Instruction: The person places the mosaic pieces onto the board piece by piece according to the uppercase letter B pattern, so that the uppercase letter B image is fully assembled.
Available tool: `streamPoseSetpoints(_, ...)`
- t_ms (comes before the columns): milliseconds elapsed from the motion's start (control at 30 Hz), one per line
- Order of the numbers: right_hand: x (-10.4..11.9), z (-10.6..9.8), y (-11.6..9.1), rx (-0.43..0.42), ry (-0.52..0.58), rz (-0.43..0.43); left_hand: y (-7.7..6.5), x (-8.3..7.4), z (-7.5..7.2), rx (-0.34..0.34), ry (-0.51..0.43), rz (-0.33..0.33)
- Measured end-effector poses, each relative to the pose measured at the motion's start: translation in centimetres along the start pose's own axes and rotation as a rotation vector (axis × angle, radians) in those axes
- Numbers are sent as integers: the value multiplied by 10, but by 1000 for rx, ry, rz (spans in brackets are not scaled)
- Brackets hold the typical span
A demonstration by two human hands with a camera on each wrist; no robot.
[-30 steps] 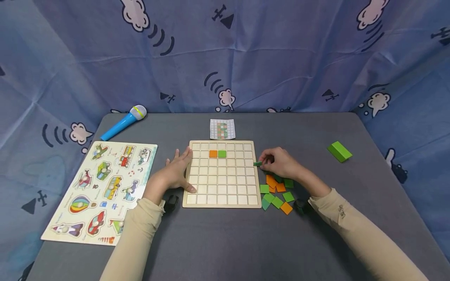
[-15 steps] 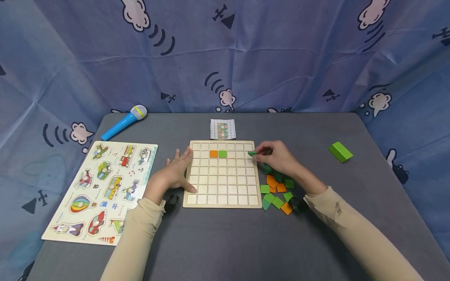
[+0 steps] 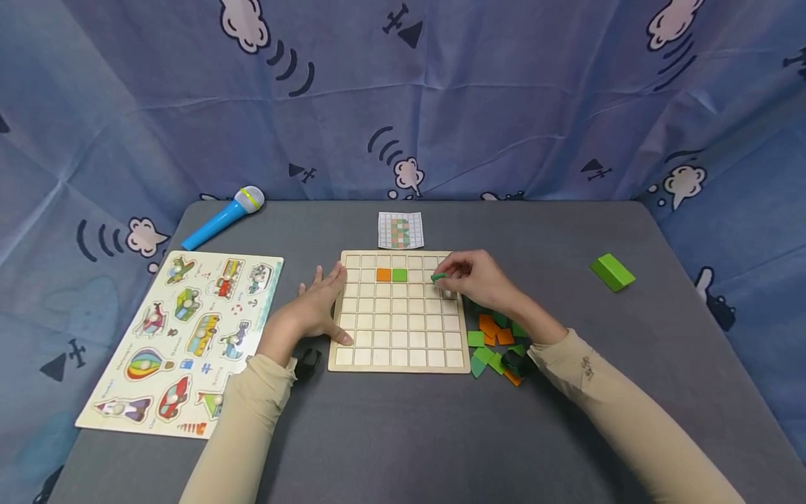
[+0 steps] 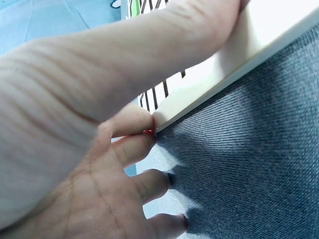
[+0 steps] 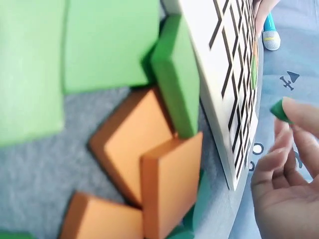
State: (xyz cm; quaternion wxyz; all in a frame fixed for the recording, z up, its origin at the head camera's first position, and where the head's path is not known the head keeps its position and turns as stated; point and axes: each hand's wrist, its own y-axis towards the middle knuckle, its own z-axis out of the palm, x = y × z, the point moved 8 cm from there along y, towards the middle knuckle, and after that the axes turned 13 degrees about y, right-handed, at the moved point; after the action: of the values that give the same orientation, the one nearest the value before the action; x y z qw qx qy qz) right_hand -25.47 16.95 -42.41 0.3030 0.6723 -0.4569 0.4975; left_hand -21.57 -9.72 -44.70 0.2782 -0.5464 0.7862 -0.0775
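A wooden grid board lies mid-table with an orange square tile and a light green square tile side by side in its second row. My left hand rests at the board's left edge, fingers spread and thumb over the frame; the left wrist view shows fingertips against its side. Over the upper right of the grid, my right hand pinches a small dark green tile between thumb and fingers. Its full outline is partly covered by the fingertips.
Loose orange and green tiles lie in a pile right of the board, partly under the right forearm. A printed pattern card is behind the board. A picture puzzle and toy microphone lie left; a green block far right.
My right hand has carried the dark green tile from the pile beside the board leftward and up, over the grid's upper right. The left hand stays at the board's edge.
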Motion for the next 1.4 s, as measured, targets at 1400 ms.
streamPoseSetpoints(1400,-2,28,36,-137,-163,110,-1,-1,-1,8,1,-2)
